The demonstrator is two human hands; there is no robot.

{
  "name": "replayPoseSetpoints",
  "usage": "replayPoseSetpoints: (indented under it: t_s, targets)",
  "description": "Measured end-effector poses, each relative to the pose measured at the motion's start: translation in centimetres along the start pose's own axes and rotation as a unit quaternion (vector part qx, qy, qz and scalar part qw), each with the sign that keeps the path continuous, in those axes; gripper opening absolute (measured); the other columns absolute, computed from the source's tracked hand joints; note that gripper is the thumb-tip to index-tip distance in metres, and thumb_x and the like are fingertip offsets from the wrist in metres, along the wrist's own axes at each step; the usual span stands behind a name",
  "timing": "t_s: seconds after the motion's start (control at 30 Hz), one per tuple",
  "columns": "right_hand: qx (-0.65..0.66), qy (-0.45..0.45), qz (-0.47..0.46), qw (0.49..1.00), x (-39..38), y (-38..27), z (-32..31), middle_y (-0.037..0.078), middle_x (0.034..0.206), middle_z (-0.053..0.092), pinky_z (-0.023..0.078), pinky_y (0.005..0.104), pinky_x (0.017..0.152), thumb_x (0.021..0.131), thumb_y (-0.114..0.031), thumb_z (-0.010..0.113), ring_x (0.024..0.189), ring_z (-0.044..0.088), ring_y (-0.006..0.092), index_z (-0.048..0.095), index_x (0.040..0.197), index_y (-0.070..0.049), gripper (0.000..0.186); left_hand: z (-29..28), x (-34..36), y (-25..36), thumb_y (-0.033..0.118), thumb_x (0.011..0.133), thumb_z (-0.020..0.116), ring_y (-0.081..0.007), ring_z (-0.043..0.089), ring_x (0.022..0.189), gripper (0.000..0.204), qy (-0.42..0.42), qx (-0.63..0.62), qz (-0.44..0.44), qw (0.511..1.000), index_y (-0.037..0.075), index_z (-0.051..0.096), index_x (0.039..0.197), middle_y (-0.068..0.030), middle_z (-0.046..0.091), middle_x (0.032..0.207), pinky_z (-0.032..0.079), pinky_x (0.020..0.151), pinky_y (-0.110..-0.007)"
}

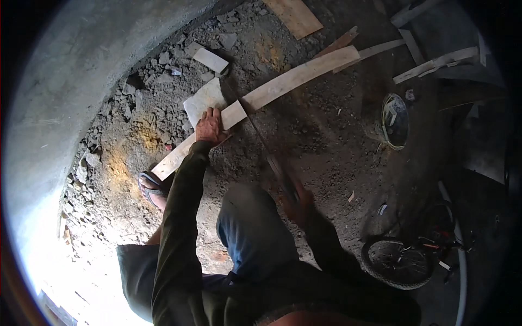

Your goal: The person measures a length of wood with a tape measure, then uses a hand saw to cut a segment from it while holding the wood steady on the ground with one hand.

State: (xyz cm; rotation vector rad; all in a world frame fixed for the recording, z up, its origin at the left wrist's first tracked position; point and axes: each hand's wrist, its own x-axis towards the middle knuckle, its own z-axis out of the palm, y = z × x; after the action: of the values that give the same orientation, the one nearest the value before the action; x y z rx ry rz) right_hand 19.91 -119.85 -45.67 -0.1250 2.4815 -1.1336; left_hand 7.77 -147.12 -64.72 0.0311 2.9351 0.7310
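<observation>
Fingers of the left hand [211, 129]: laid close together over the long, pale, flat wooden plank [299, 77]; whether they curl beneath it I cannot tell.
Fingers of the right hand [299, 205]: closed around the handle of a handsaw with a long, thin, dark blade [260, 137], blurred.
Plank: slanting across the dirt ground [331, 146], from lower left to upper right, passing under the left hand.
Blade: crossing the plank just right of the left hand; its depth in the wood cannot be told.
Foot in a dark sandal [150, 185]: at the plank's lower end.
Pale flat slab [204, 100]: beside the plank, just beyond the left hand.
Small pale rectangular block [211, 60]: past the slab, near the blade's far end.
Round dark bucket with a light rim [395, 122]: to the right, well apart from the saw.
Bicycle wheel with a knobbly tyre [397, 264]: lower right, near a long grey pipe [462, 271].
Grey concrete wall [92, 70]: along the left.
</observation>
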Motion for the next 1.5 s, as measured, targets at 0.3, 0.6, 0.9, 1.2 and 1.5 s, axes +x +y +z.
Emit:
replayPoseSetpoints:
  t_s: [0.3, 0.6, 0.9, 1.2, 1.5]
  targets:
    - [0.011, 0.01, 0.053, 0.998, 3.3, 3.8, 0.6, 0.021, 0.108, 0.061, 0.048, 0.0327, 0.081, 0.079, -0.004, 0.053, 0.102, 0.06, 0.0299, 0.044, 0.13, -0.004, 0.052, 0.7, 1.0, 1.7, 0.037, 0.058, 0.078, -0.0332, 0.05, 0.1, 0.069, -0.019, -0.012, 0.023, 0.999, 0.005, 0.043, 0.108, -0.0141, 0.047, 0.104, 0.047, 0.08, -0.044]
    - [-0.054, 0.015, 0.069, 0.996, 5.6, 3.4, 1.1, 0.025, 0.109, 0.059, 0.049, 0.0364, 0.08, 0.081, -0.011, 0.057, 0.103, 0.06, 0.0312, 0.045, 0.129, -0.004, 0.05, 1.9, 0.8, 1.7, 0.036, 0.061, 0.076, -0.0348, 0.05, 0.1, 0.073, -0.003, -0.018, 0.032, 0.999, 0.003, 0.04, 0.116, -0.0163, 0.047, 0.106, 0.046, 0.081, -0.045]
    - [-0.025, 0.03, 0.041, 0.998, 5.8, 3.5, 1.3, 0.021, 0.105, 0.062, 0.047, 0.0329, 0.082, 0.079, -0.007, 0.056, 0.104, 0.06, 0.0302, 0.043, 0.131, -0.003, 0.054, 0.9, 1.2, 2.4, 0.031, 0.06, 0.077, -0.0325, 0.051, 0.099, 0.067, -0.001, -0.028, -0.002, 1.0, 0.005, 0.042, 0.111, -0.0139, 0.047, 0.103, 0.046, 0.078, -0.043]
    - [0.107, 0.055, 0.113, 0.986, 5.8, 0.6, 2.8, 0.021, 0.11, 0.058, 0.046, 0.0392, 0.082, 0.081, -0.013, 0.058, 0.101, 0.059, 0.0282, 0.047, 0.126, 0.0, 0.048, 0.5, -0.2, 0.8, 0.037, 0.058, 0.079, -0.0331, 0.05, 0.1, 0.073, 0.013, -0.012, -0.013, 1.0, 0.005, 0.043, 0.113, -0.0145, 0.047, 0.105, 0.045, 0.08, -0.044]
    - [0.116, 0.135, -0.195, 0.965, 14.0, 0.5, 5.0, 0.021, 0.11, 0.058, 0.044, 0.0319, 0.086, 0.084, -0.018, 0.063, 0.101, 0.058, 0.0236, 0.046, 0.126, 0.0, 0.049, -0.3, 1.1, 2.1, 0.048, 0.059, 0.077, -0.0343, 0.048, 0.108, 0.083, -0.042, 0.017, -0.061, 0.997, 0.004, 0.042, 0.12, -0.0145, 0.047, 0.115, 0.044, 0.083, -0.048]
